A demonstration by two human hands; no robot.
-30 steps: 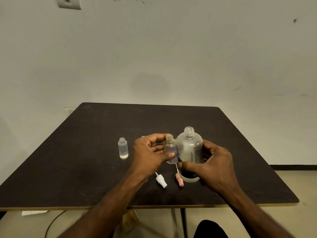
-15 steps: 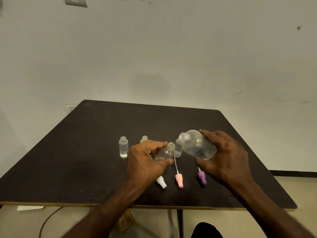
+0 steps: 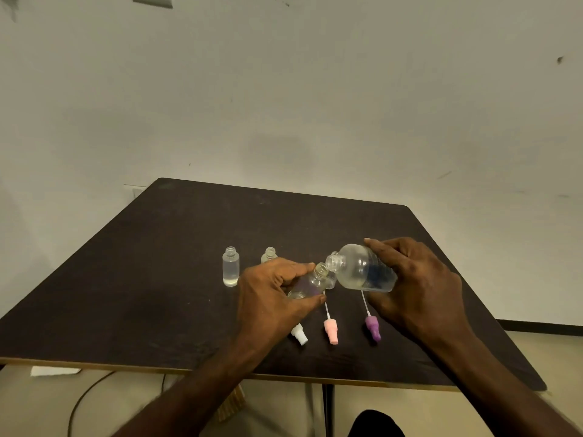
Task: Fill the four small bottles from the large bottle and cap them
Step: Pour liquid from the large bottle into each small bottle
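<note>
While my right hand (image 3: 419,288) tips the large bottle (image 3: 362,272) over on its side, its open neck sits just beside the mouth of the small bottle (image 3: 310,280) that my left hand (image 3: 271,294) pinches between thumb and fingers, tilted toward it. Both grips are closed round their bottles, held above the tabletop (image 3: 157,279).

Clear plastic is my guess for the large bottle: light, fairly stiff, smooth enough to slip if wet. I have it round the belly with fingers over the top and thumb beneath, which I judge the right place, since it leaves the neck free for aiming. It looks partly filled, so its weight would shift as I tilt it further. The small bottle is lighter still and its mouth is narrow; holding it low on the body keeps my fingers clear of the stream. A spill is the likely fault if the two mouths drift apart.

A dark blue patch shows on the large bottle, perhaps a label, but I can read no writing or brand on it, nor on anything else.

Two more small bottles (image 3: 230,266) stand uncapped further left on the tabletop, one (image 3: 269,255) half hidden behind my left hand. Three spray caps lie near the front edge: white (image 3: 299,334), pink (image 3: 330,331) and purple (image 3: 373,328).
</note>
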